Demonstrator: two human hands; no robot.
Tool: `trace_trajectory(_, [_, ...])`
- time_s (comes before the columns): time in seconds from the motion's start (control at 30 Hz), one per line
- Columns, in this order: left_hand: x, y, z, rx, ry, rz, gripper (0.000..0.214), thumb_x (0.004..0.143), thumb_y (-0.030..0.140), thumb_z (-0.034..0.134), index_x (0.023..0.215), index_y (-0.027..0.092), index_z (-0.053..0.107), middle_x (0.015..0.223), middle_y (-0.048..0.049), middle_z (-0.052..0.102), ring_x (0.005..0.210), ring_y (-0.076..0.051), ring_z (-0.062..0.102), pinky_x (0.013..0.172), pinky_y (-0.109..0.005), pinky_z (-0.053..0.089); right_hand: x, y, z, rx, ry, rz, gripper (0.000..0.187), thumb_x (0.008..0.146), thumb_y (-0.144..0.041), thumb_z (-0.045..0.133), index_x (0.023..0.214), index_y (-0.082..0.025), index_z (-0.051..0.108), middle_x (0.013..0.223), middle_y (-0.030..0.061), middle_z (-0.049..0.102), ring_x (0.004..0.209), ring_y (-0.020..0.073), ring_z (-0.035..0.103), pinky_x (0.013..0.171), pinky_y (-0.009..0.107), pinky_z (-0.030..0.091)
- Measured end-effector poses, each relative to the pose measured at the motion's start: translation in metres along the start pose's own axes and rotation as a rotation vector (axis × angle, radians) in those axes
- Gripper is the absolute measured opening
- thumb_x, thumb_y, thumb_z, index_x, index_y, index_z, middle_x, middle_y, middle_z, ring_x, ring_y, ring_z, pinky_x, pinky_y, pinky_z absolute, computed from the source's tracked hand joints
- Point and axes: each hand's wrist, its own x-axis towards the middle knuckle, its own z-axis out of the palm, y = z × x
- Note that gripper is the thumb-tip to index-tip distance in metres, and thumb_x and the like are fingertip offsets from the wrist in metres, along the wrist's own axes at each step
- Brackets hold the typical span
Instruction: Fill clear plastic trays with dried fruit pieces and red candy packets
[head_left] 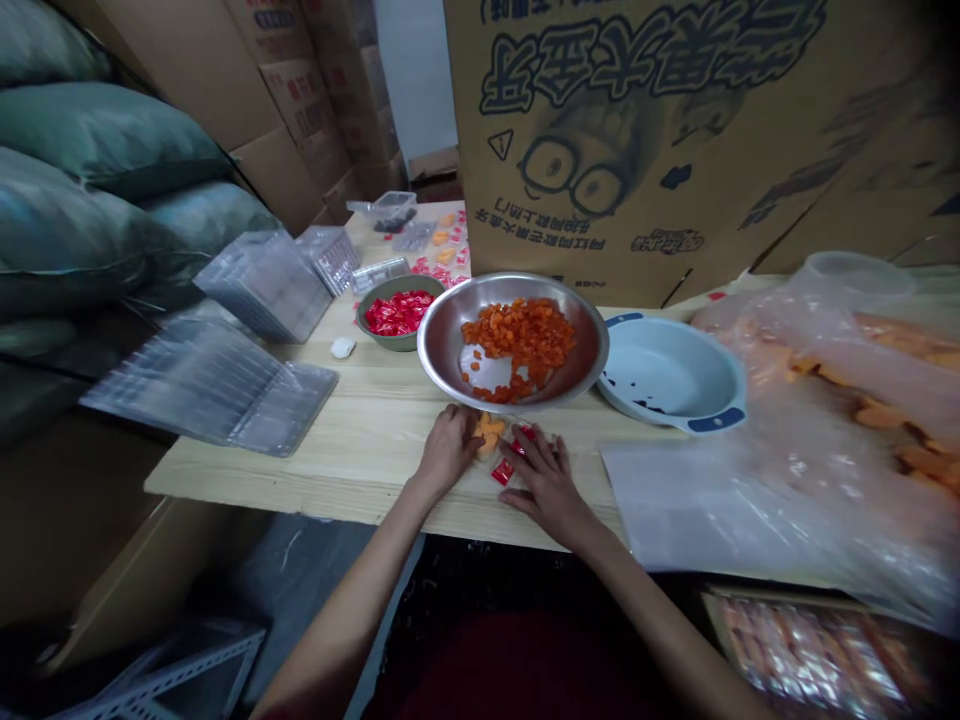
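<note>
At the near part of the wooden table, my left hand (448, 445) is closed, its fingertips pressed on a small orange piece (491, 430) among a few alike. Beside it, my right hand (546, 485) has its fingers spread and lies over small red wrapped packets (502, 471), touching them. Part of the packets is hidden under those fingers. Just beyond both hands stands a steel bowl (439, 350) with many small orange bits (536, 335) in it.
A green bowl (371, 338) of red packets (397, 312) stands left of the steel bowl, a light blue basin (675, 360) right of it. Clear plastic trays (225, 385) lean at the left edge. A plastic bag (810, 480) covers the right side. A large carton (600, 150) rises behind.
</note>
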Motion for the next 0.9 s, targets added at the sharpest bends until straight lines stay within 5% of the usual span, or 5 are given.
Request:
trace_trajectory(0.1, [-0.008,0.0,0.005,0.035,0.034,0.009,0.011,0.094,0.019,0.063,0.103,0.018,0.07,0.102,-0.0101,0.066,0.098,-0.025,0.063,0.089,-0.039,0.052,0.001,0.01,-0.005,0.129,0.081,-0.003,0.062,0.099,-0.037,0.063,0.158,-0.027,0.047,0.168,0.012,0.037,0.159,0.0361,0.025,0.124,0.071,0.016])
trace_trajectory(0.27, [-0.019,0.014,0.013,-0.006,0.149,0.056,0.018,0.102,0.025,0.052,0.101,0.02,0.07,0.102,-0.0105,0.065,0.099,-0.025,0.061,0.09,-0.038,0.051,0.017,0.028,-0.024,0.233,0.252,-0.042,0.039,0.098,-0.016,0.051,0.13,-0.024,0.073,0.134,0.0113,0.071,0.13,0.0299,0.059,0.113,0.053,0.045])
trace_trajectory(0.53, [-0.015,0.03,0.028,-0.115,0.06,0.153,0.021,0.097,0.016,0.056,0.111,0.019,0.071,0.115,-0.0112,0.073,0.111,-0.027,0.062,0.102,-0.045,0.048,0.049,0.021,-0.041,-0.063,0.043,-0.072,0.022,0.093,-0.013,0.061,0.1,-0.023,0.079,0.109,0.0087,0.078,0.117,0.0312,0.059,0.112,0.054,0.03])
trace_trajectory(0.77, [-0.005,0.05,0.03,0.154,-0.056,0.148,0.027,0.09,0.021,0.067,0.116,0.016,0.071,0.112,-0.0163,0.075,0.112,-0.036,0.064,0.095,-0.049,0.049,0.054,0.033,-0.028,0.178,0.157,-0.001,0.023,0.086,-0.008,0.057,0.085,-0.021,0.077,0.094,0.0087,0.076,0.104,0.0282,0.066,0.106,0.048,0.038])
trace_trajectory(0.9, [0.003,0.063,0.033,0.342,-0.122,0.118,0.025,0.094,0.021,0.06,0.114,0.013,0.072,0.107,-0.0186,0.076,0.106,-0.035,0.068,0.096,-0.048,0.048,0.046,0.042,-0.021,0.257,0.231,0.023,0.027,0.085,-0.007,0.053,0.091,-0.021,0.075,0.096,0.0079,0.078,0.096,0.0253,0.07,0.099,0.043,0.047])
